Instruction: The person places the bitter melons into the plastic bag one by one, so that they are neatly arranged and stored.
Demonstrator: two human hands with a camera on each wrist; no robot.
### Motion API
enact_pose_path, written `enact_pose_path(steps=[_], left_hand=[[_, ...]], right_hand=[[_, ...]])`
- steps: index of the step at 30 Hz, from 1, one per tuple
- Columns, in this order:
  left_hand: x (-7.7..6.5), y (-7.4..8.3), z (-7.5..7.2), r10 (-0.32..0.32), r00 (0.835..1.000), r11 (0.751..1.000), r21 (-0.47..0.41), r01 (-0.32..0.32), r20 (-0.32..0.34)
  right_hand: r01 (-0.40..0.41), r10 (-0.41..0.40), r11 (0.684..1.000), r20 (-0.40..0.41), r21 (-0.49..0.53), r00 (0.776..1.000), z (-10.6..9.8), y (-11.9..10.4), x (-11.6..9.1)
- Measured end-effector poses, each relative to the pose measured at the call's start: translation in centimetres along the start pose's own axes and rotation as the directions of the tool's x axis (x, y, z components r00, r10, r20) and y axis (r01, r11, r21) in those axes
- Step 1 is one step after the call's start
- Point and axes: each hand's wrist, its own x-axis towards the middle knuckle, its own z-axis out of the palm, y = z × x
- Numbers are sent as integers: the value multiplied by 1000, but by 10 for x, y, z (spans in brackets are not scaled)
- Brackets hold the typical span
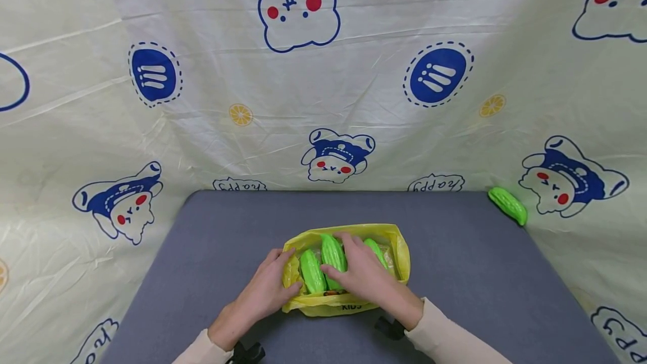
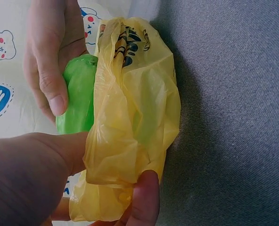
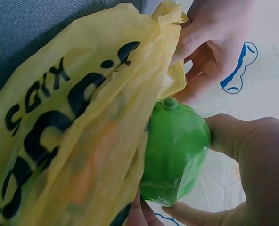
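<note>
A yellow plastic bag [image 1: 328, 310] with dark lettering lies open-mouthed on the table, holding several ridged green vegetables that look like bitter melons. My left hand [image 1: 267, 286] grips the bag's left rim, with fingers and thumb on the yellow film in the left wrist view. Over the bag's mouth, my right hand [image 1: 366, 271] grips the middle bitter melon [image 1: 332, 254], thumb on one side and fingers on the other. Another bitter melon [image 1: 311, 271] lies left of it, and a third [image 1: 376, 251] is partly hidden behind the right hand. The bag's lower contents are hidden.
One more bitter melon [image 1: 507, 205] lies at the far right corner of the grey table [image 1: 470, 274]. A pale printed sheet [image 1: 374, 100] hangs behind the table and shows along both sides.
</note>
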Motion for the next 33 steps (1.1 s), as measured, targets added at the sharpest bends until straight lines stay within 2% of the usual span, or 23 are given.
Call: enact_pose_path(steps=[18,26,33], left_hand=[[0,1,0,12,1000,1000,-4,-12,-7],[0,1,1,0,1000,1000,-10,0,1],[-2,1,2,17,1000,1000,0,-17,-14]], right_hand=[[12,-12,1000,47,-1,999,3,-5,-6],[-2,2,1000,39,5,999,-1,-1,-9],[-2,2,1000,18,-17,1000,-7,7,-9]])
